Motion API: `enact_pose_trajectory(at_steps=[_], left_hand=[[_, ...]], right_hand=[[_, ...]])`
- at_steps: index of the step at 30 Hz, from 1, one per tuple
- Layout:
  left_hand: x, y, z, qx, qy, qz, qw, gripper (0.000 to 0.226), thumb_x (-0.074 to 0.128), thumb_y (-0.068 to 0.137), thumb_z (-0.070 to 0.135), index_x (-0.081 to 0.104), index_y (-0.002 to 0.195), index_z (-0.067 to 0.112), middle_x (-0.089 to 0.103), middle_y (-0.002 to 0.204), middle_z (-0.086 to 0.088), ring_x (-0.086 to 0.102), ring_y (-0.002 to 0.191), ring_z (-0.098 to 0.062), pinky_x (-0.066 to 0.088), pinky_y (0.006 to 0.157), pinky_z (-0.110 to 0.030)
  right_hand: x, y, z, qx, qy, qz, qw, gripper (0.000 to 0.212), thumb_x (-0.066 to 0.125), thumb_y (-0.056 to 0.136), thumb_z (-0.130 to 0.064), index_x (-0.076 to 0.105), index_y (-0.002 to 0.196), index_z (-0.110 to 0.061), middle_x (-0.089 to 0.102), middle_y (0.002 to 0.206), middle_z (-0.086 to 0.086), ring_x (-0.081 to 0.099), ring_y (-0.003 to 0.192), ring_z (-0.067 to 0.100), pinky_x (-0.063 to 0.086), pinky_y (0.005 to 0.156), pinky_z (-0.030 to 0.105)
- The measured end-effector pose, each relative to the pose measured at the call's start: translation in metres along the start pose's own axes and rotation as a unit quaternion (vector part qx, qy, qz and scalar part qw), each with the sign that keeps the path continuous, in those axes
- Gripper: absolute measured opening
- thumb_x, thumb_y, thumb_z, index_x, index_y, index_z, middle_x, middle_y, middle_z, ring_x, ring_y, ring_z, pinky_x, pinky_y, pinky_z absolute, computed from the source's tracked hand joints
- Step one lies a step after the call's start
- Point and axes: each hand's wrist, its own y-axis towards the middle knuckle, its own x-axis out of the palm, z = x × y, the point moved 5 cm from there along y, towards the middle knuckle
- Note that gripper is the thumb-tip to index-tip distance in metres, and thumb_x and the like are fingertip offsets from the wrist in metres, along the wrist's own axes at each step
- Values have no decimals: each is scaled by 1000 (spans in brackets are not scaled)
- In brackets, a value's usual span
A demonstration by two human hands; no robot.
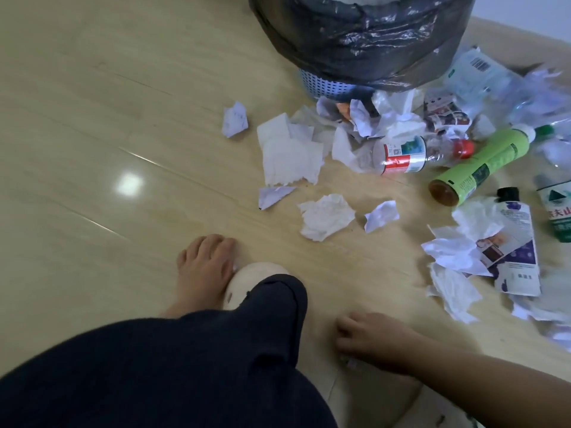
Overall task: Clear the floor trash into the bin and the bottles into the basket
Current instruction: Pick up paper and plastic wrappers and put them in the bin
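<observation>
Right hand (370,341) has fingers curled on the pale wooden floor (123,103); grip on the small blurred paper scrap (350,362) unconfirmed, so the scrap may slip free.

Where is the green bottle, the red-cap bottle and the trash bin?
green bottle (491,154): head view, middle of its green label.
red-cap bottle (404,156): head view, on its label.
trash bin (370,35): head view, black bag on its side.

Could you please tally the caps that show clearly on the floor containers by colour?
Red cap: 1
White cap: 1
Green cap: 1
Black cap: 1
Total: 4
The top of the right-edge bottle is too blurred to count.
</observation>
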Motion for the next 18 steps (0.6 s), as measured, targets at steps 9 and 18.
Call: enact_pose_trajectory(at_steps=[9, 18], left_hand=[[-12, 57, 17, -84, -123, -35, 988, 22, 45, 93, 14, 61, 109, 9, 55, 107, -12, 54, 96, -30, 40, 74, -33], [-45, 29, -13, -136, -162, -194, 958, 41, 52, 92, 25, 47, 132, 20, 43, 137, -5, 50, 117, -22, 42, 95, -34]], right_hand=[[-46, 32, 35, 202, 91, 9, 975, 38, 28, 94, -42, 48, 115, -17, 44, 119, 3, 54, 101, 24, 42, 71, 33], [-44, 49, 63, 313, 242, 8, 918, 12, 47, 95, -33, 48, 90, -22, 53, 99, -2, 56, 94, 19, 44, 81, 30]])
